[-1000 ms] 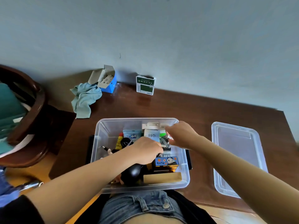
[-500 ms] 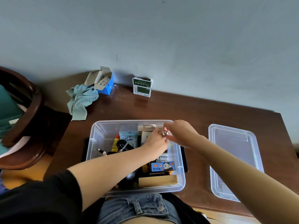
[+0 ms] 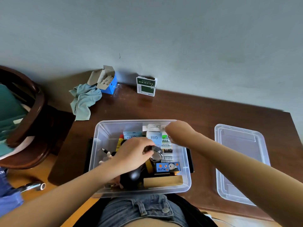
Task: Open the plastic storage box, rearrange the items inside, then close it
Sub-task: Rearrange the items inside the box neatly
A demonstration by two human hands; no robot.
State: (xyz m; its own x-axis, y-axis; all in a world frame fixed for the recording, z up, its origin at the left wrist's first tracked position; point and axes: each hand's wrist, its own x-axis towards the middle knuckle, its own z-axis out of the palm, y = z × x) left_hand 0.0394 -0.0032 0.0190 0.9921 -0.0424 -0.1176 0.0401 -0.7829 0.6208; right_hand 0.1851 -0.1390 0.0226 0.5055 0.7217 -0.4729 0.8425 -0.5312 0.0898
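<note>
Two hands working inside one open storage box [image 3: 105, 145] on the counter [image 3: 196, 115].

We are gripping one round metal object [image 3: 156, 154] in the left hand [image 3: 132, 154]; right hand [image 3: 177, 134] is curling, grip unclear. One lid [image 3: 239, 161] is lying right.

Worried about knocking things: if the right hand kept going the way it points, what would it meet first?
Likely the white carded pack at the box's far wall, just beyond the right hand; depth is unclear.

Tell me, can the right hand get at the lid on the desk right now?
Probably yes: the lid lies open on the desk, right of the box, nothing on it; the right hand hovers over the box's far corner.
</note>
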